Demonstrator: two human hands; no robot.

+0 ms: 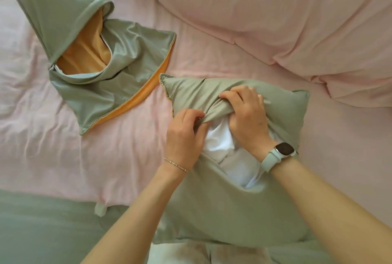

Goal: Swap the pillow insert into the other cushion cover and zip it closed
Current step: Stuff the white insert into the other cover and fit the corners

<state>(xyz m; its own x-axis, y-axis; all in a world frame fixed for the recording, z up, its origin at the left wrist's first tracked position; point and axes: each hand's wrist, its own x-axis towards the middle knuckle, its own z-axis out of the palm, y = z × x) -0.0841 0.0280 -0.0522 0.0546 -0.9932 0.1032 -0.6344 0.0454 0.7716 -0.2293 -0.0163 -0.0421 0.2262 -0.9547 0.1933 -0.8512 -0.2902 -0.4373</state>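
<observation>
A plump sage-green fabric cushion cover (222, 206) lies on the pink-sheeted bed (118, 157) directly in front of the person, its zip opening gaping across the middle so that the white fabric pillow insert (218, 145) shows through the gap. The left hand (184, 136) pinches the bunched upper edge of that opening at its near-left side, fingers curled into the cloth, while the right hand (246, 115) has a full grip on the same gathered edge further along, fingers wrapped over the fold and the heel of the hand pressing toward the insert. Both grips are therefore closed on the green cloth, not on the insert itself. The empty sage-green cushion cover with an orange-yellow lining (93, 55) lies well apart at the upper left of the bed, crumpled, its mouth standing open. By the look of it, the insert is light, soft and highly compressible; it should squash and fold easily but spring back, so it is best taken by a generous handful at its exposed middle or a corner and drawn out while the other hand holds the cover's edge back. The covers seem thin, smooth and limp, likely to slide and bunch, so the zip edges want holding taut. A pale green watch (284, 150) sits on the right wrist, its face dark; no brand, label or legible writing can be seen anywhere.
</observation>
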